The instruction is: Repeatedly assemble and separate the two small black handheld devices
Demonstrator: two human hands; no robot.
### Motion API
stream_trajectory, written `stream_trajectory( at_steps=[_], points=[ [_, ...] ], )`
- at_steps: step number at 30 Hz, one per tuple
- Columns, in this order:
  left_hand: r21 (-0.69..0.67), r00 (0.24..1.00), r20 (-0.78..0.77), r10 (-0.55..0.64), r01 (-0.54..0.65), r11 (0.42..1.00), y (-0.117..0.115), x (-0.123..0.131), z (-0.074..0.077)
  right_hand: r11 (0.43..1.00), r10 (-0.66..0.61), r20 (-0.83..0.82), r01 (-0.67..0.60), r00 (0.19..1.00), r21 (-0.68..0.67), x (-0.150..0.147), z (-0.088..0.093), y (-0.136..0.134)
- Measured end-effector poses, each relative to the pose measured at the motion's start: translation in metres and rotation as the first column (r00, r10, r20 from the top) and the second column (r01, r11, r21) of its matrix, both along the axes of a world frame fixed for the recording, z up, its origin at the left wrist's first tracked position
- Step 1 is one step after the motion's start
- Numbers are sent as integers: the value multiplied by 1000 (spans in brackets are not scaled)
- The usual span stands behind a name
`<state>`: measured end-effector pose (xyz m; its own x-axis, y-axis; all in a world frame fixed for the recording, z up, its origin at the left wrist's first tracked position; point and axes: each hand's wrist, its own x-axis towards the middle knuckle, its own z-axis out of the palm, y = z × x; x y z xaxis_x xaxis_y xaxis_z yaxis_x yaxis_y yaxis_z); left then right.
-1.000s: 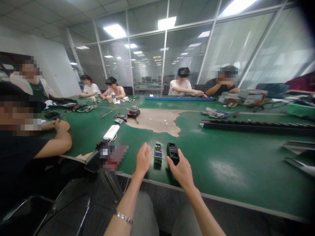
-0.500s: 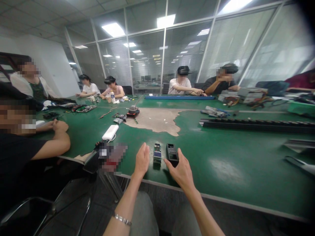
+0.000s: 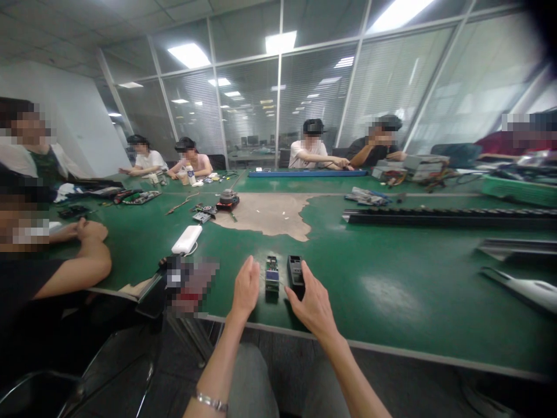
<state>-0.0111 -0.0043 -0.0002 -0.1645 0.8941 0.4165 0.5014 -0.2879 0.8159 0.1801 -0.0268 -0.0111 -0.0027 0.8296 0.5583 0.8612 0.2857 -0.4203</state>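
Note:
A small circuit board assembly (image 3: 272, 275) with a blue part on it lies on the green tabletop, between my two hands. Beside it on the right is a black plastic housing (image 3: 295, 270) with cut-out openings. My left hand (image 3: 246, 284) rests edge-down to the left of the board, fingers stretched out and holding nothing. With thumb and fingers apart, my right hand (image 3: 311, 299) is at the housing's right and near side, covering part of it. Whether the fingertips touch the housing I cannot tell.
A white power bank (image 3: 187, 239) and a dark pixelated item lie to the left, near a co-worker's forearms (image 3: 87, 255). Ahead is a bare brown patch (image 3: 270, 215) with a round device (image 3: 228, 199). Long black rails (image 3: 435, 217) lie at right. Several people sit around the table.
The view has turned slightly right, so the surroundings appear shifted left. Both hands keep nearly the same pose beside the board and the housing.

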Motion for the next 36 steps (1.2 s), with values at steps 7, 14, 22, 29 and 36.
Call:
stream_trajectory(
  at_steps=[7, 14, 22, 29, 36],
  points=[
    [0, 1000, 6, -6, 6, 1000, -1, 0, 1, 1000, 0, 4, 0, 1000, -17, 1, -1, 0],
    [8, 1000, 21, -2, 1, 1000, -1, -1, 0, 999, -23, -162, 16, 987, -45, -5, 7, -10],
    [21, 1000, 14, 5, -5, 1000, -1, -2, 1, 999, 17, -250, -23, 968, -22, -43, 47, -15],
    [14, 1000, 12, 7, -8, 1000, 0, -3, 1, 1000, 3, -140, -7, 990, -28, -69, 48, -5],
    [7, 1000, 6, 4, -4, 1000, -2, -4, 4, 998, -43, -25, 42, 999, -44, -81, 45, -3]
  ],
)
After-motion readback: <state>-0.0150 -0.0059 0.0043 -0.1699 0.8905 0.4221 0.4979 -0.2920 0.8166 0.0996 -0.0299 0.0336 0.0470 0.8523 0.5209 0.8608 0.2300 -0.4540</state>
